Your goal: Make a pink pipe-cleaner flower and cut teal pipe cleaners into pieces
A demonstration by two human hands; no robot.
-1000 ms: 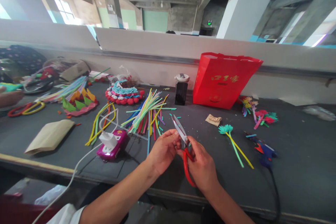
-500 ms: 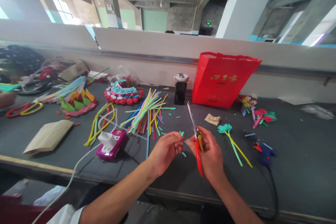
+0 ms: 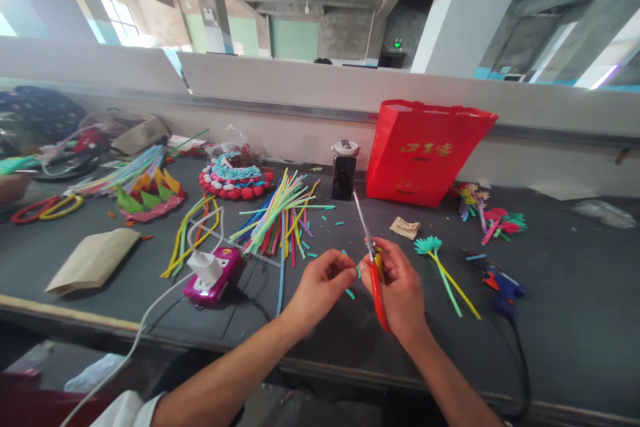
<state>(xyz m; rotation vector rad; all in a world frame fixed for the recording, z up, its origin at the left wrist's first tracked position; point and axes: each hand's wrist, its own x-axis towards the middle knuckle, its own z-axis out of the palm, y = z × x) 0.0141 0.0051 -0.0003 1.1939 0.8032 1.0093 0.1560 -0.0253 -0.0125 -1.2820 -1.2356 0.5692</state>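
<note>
My right hand (image 3: 400, 290) is wrapped round scissors (image 3: 379, 297) with red-and-yellow handles, their blades pointing up and away. My left hand (image 3: 323, 287) is closed in a pinch close beside it. A short piece of teal pipe cleaner (image 3: 359, 271) shows between the fingertips of both hands, mostly covered by them. Under and behind the hands, small teal offcuts (image 3: 350, 293) lie on the dark table. Right of my right hand rests a teal flower (image 3: 429, 245) with a green and a yellow stem.
Ahead lies a pile of coloured pipe cleaners (image 3: 280, 213). A purple power socket (image 3: 213, 277) with a white plug sits left. A phone (image 3: 343, 177) leans upright near a red bag (image 3: 425, 153). A blue glue gun (image 3: 505, 297) lies right. Another person's hand (image 3: 13, 187) is at far left.
My left hand has shifted slightly right, its fingertips meeting those of my right hand. The teal piece is now between them. The scissors have tilted a little to the left.
</note>
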